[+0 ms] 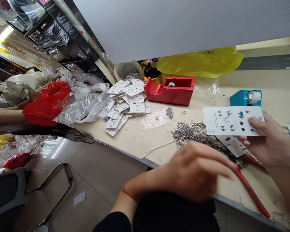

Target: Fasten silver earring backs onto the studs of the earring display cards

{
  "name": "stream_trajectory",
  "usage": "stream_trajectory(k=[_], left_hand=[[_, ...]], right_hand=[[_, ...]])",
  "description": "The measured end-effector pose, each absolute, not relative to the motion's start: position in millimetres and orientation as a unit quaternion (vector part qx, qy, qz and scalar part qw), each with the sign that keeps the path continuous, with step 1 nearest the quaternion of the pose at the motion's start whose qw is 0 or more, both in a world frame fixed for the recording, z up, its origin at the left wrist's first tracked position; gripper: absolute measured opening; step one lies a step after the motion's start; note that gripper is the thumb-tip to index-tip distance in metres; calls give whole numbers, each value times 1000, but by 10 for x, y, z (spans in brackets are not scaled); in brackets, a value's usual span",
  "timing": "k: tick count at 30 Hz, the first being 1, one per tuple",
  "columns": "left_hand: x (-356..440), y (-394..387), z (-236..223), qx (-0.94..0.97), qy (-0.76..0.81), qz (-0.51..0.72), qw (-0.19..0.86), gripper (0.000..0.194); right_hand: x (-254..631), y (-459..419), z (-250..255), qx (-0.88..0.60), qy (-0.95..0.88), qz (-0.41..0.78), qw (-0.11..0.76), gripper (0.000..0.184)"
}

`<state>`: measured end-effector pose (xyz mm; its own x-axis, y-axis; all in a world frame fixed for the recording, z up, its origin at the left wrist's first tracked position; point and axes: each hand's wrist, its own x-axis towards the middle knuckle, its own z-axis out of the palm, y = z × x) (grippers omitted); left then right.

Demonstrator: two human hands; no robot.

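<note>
My right hand (272, 138) pinches a white earring card (210, 120) near its right end, thumb on top. Rows of small metal pieces stick out of the card's face. My left hand (193, 172) is smeared by motion in front of the table edge, its fingers pointing towards the right; whether it holds anything I cannot make out. Between and behind the hands lies a loose heap of small metal pieces (188, 132). Below the held card, another white card (234, 146) lies beside red-handled pliers (252, 191), partly hidden by my hands.
A pile of earring cards (137, 104) leans near a red tape dispenser (172, 93). A blue tape dispenser (239, 97) stands behind the held card. A small clear bag (153, 119), a yellow plastic bag (198, 66) and a red bag (48, 103) lie around. A chair (67, 175) stands at lower left.
</note>
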<state>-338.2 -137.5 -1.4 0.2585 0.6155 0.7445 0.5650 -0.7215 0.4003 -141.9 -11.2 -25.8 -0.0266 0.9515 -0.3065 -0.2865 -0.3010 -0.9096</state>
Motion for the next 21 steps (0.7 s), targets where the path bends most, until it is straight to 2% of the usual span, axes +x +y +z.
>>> stream_trajectory(k=[2,6,8,12,18,21], left_hand=[[-3820,-1317,-115,728,492,471,-81,8],[-4865,-1360,-425,559,691,433,-148,11],[-5295,-1478,-557,450,777,406,-172,20],[-5688,-1689,-700,346,869,335,-113,54],[-5679,-1695,-632,298,909,287,-47,64],[-5683,-1670,-562,293,917,271,-13,70]], right_hand=[[-1407,-120,-258,-498,-335,639,481,56],[-1404,-134,-257,-509,-331,636,476,62],[-1404,-132,-271,-507,-332,636,478,61],[-1396,-126,-316,-500,-343,636,478,53],[-1388,-149,-305,-513,-362,625,464,25],[-1384,-138,-297,-518,-357,619,471,37]])
